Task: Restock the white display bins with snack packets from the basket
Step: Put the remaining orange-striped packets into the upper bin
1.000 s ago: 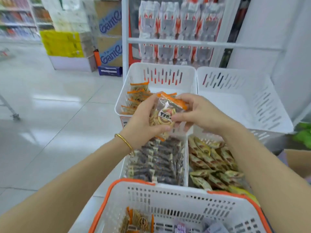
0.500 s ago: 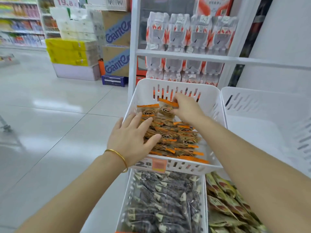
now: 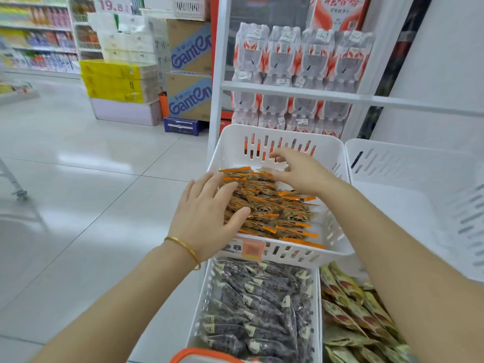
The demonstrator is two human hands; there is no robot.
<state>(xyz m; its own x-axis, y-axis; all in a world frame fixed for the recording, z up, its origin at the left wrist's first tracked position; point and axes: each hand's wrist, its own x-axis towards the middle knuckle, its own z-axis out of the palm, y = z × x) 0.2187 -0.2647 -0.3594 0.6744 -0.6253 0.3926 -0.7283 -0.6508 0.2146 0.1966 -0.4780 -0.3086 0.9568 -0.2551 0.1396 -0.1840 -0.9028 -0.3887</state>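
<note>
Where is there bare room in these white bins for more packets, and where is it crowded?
Free: upper right bin, floor bare; a strip between the orange packets and their bin's right wall. Crowded: dark packets and green packets below.

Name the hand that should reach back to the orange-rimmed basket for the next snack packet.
Left, probably. The left hand lies flat on the orange packets at the near end of the bin, closer to the basket rim; the right hand is at the far end.
</note>
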